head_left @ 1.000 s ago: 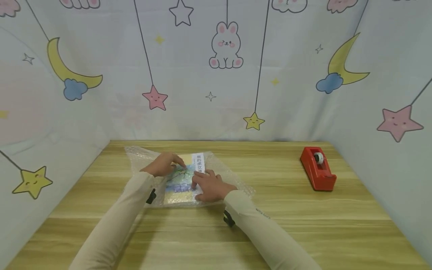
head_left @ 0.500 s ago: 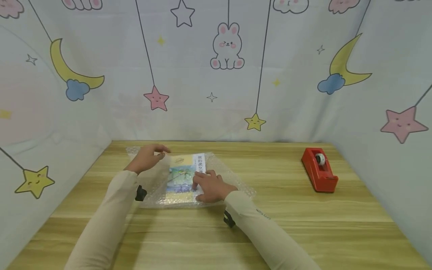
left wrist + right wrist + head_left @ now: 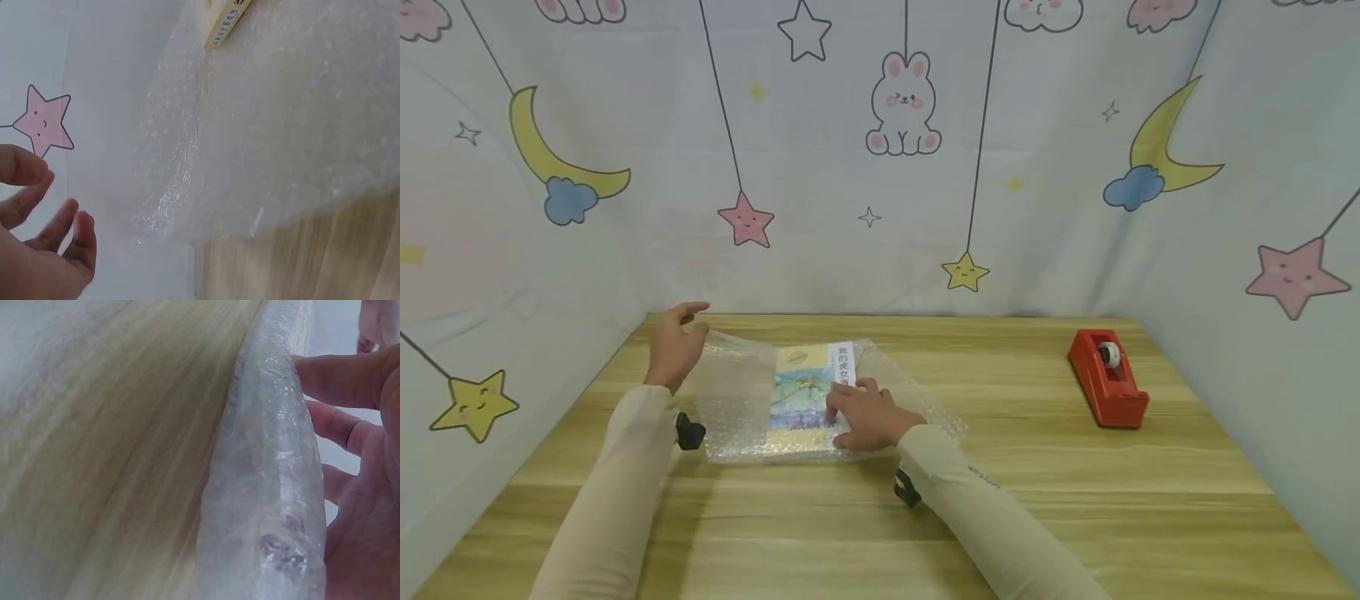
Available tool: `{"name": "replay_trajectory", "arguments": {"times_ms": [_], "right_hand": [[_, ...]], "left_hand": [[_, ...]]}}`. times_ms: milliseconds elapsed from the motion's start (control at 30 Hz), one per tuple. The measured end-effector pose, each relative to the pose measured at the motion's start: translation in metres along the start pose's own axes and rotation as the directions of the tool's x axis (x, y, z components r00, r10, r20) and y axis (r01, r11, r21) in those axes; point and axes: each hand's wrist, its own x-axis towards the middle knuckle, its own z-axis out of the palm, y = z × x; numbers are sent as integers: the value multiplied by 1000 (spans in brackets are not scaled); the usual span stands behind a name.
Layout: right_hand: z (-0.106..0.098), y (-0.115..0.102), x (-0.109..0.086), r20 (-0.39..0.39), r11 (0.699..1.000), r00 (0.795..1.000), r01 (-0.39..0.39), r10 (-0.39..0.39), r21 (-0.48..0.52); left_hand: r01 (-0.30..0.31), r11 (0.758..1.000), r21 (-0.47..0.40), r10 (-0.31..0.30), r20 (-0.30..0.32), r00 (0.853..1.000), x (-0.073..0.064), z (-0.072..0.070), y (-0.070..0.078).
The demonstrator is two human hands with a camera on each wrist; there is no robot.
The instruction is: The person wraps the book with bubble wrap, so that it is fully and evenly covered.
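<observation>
A book [image 3: 800, 392] with a yellow, blue and white cover lies on a sheet of bubble wrap [image 3: 733, 417], with part of the wrap folded over its right side. My right hand [image 3: 872, 414] presses on the book's right side, fingers spread; in the right wrist view its fingertips touch the wrap [image 3: 269, 487]. Off the sheet's far left corner is my left hand [image 3: 676, 346], raised, with loosely bent fingers. The left wrist view shows that hand [image 3: 47, 244] holding nothing, apart from the wrap's edge [image 3: 181, 144].
A red tape dispenser [image 3: 1107, 377] with a small white roll stands on the right of the wooden table [image 3: 1015, 467]. White cloth walls [image 3: 820, 167] printed with stars, moons and rabbits enclose the table at the back and both sides.
My left hand has lifted off the book and moved left, past the wrap's far left corner. The wrap's left part now lies more uncovered. My right hand has stayed in place.
</observation>
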Motion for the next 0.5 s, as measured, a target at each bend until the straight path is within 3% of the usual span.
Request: {"name": "replay_trajectory", "arguments": {"times_ms": [100,267,367,433,500], "right_hand": [[0,0,1,-2,1000,1000,-2,2,4],[0,1,1,-8,1000,1000,1,-1,3],[0,1,0,-12,1000,1000,3,-3,6],[0,0,0,-11,1000,1000,4,-4,10],[0,0,-1,-7,1000,1000,4,-4,15]], "left_hand": [[149,986,-77,-153,-49,987,3,-2,-6],[391,912,-126,-398,-31,917,5,-4,-16],[454,879,-149,-459,-3,888,4,-1,-22],[464,871,-160,-466,28,884,3,0,-25],[452,875,-174,-452,44,891,3,2,-29]]}}
